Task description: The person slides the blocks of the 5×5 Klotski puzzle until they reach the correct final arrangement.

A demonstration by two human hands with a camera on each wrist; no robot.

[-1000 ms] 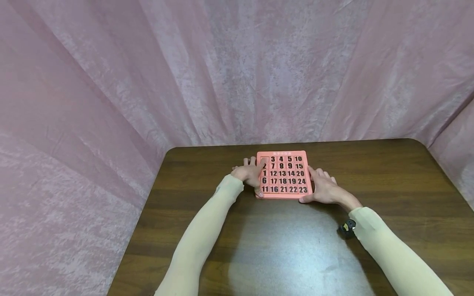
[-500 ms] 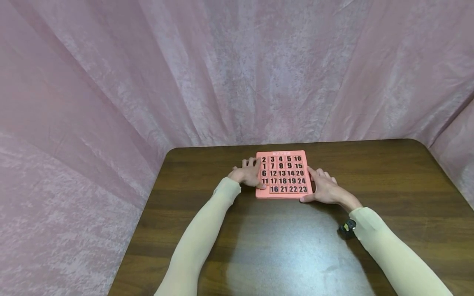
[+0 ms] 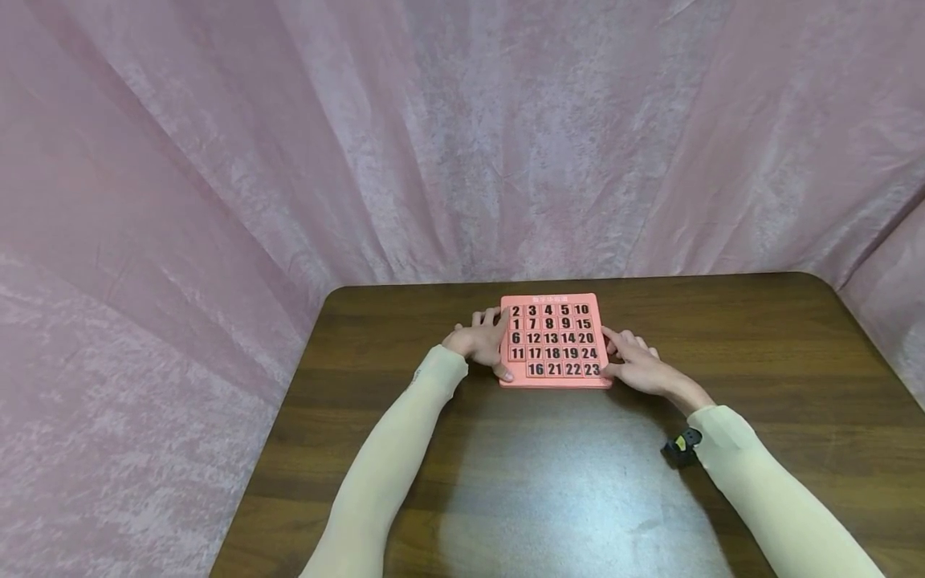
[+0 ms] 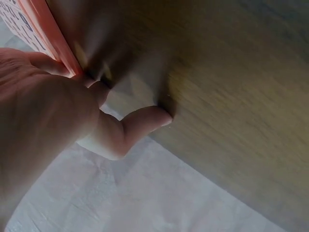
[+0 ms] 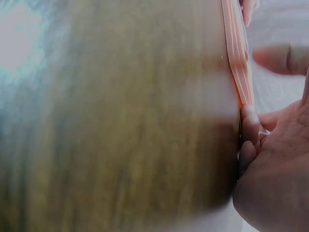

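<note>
A pink number sliding puzzle (image 3: 560, 346) lies flat on the table, its tiles black-numbered. The bare square is at the lower left, below tile 11 and left of tile 16. My left hand (image 3: 484, 340) rests along the left side, index finger at the frame by tiles 2 and 1, thumb near the lower left corner. At the right side, my right hand (image 3: 640, 366) has its index finger on the edge and its thumb by tile 23. In the right wrist view that thumb (image 5: 277, 59) stands raised beside the puzzle's edge (image 5: 236, 43); other fingers sit lower along it.
The brown wooden table (image 3: 390, 321) has rounded far corners, and light glares off its near middle. Pink curtains (image 3: 506, 144) hang behind it and to both sides. A small black device (image 3: 682, 447) sits at my right wrist.
Tiles 2, 1, 6 and 11 have moved up the left column, so the bare square went from upper left to lower left. My right thumb moved from the lower corner up to tile 23.
</note>
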